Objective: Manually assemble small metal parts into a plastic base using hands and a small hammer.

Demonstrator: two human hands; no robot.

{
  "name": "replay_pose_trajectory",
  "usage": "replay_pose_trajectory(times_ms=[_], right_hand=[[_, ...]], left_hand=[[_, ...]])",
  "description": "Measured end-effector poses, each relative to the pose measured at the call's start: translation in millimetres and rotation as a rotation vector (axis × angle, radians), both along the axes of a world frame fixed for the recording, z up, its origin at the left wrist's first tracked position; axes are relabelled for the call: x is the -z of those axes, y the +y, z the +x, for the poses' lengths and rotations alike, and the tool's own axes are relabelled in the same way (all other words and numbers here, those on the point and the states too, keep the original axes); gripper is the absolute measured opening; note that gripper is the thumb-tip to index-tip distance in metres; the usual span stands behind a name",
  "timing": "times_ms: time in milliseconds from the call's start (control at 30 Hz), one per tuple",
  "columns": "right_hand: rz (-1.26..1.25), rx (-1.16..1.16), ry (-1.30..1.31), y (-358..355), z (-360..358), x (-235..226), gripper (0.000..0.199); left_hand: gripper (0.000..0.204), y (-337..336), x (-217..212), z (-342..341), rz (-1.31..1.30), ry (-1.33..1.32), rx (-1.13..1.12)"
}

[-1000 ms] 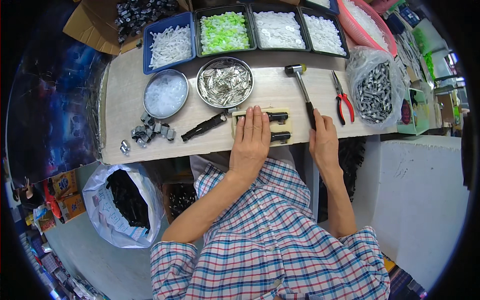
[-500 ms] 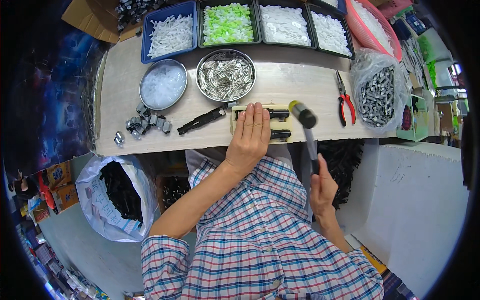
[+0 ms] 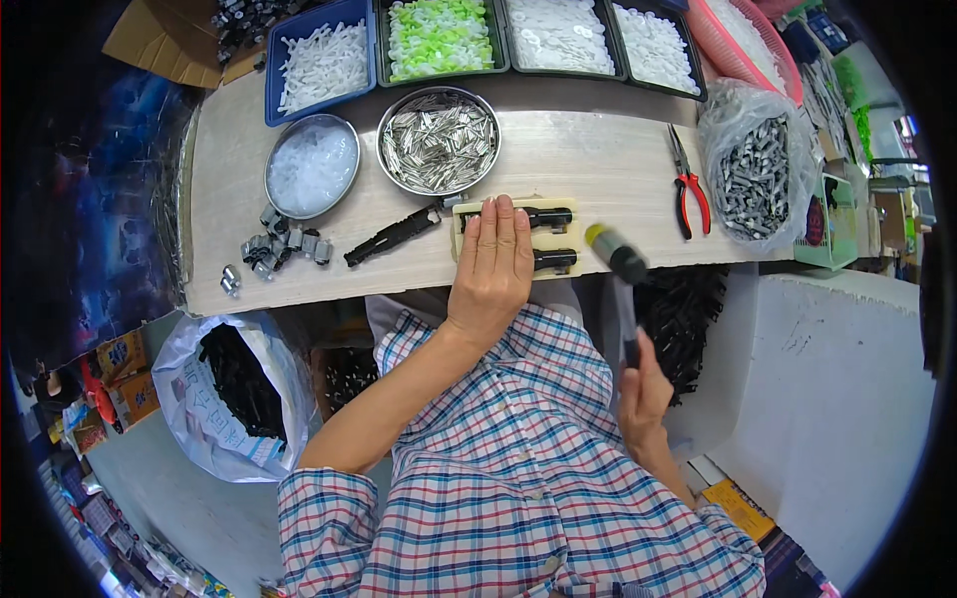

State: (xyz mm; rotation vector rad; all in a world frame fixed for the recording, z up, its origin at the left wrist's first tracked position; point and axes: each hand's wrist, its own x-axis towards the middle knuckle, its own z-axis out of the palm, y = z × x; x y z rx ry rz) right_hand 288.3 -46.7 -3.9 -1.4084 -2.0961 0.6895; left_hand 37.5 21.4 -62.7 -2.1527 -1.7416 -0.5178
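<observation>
My left hand (image 3: 494, 261) lies flat, fingers together, on a cream-coloured jig block (image 3: 568, 239) at the front edge of the workbench, covering its left part. Two black plastic parts (image 3: 546, 217) stick out to the right from under my fingers. My right hand (image 3: 643, 389) is drawn back below the bench edge, closed around the handle of a hammer (image 3: 618, 261) whose black and yellow head hangs just right of the block. A long black part (image 3: 394, 235) lies left of the block.
Two round metal bowls, one with clear bits (image 3: 311, 166) and one with metal pins (image 3: 439, 142), stand behind the block. Trays of white and green pieces (image 3: 444, 35) line the back. Red pliers (image 3: 688, 187), a bag of metal parts (image 3: 753, 179), small grey clips (image 3: 284, 247).
My right hand lifted the hammer off the bench, pulled it back toward my body, and has now brought its head lower, closer to the block. My left hand stayed pressed on the block.
</observation>
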Motion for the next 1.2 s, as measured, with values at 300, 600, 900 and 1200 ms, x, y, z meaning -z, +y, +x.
replay_pose_trajectory(times_ms=[300,600,900,1200], right_hand=[[-0.184,-0.006,-0.027,-12,-2,14,0.044],[-0.232,-0.060,0.032,11,-36,8,0.033],[-0.180,-0.055,0.056,22,-51,3,0.032],[-0.195,-0.065,0.051,29,-65,3,0.027]], left_hand=[[0.060,-14,5,5,-0.076,-0.054,-0.052],[0.079,-70,15,-22,-0.177,-0.382,-0.068],[0.031,-58,-8,-58,0.036,-0.432,-0.217],[0.034,-42,-2,-89,0.014,-0.415,-0.266]])
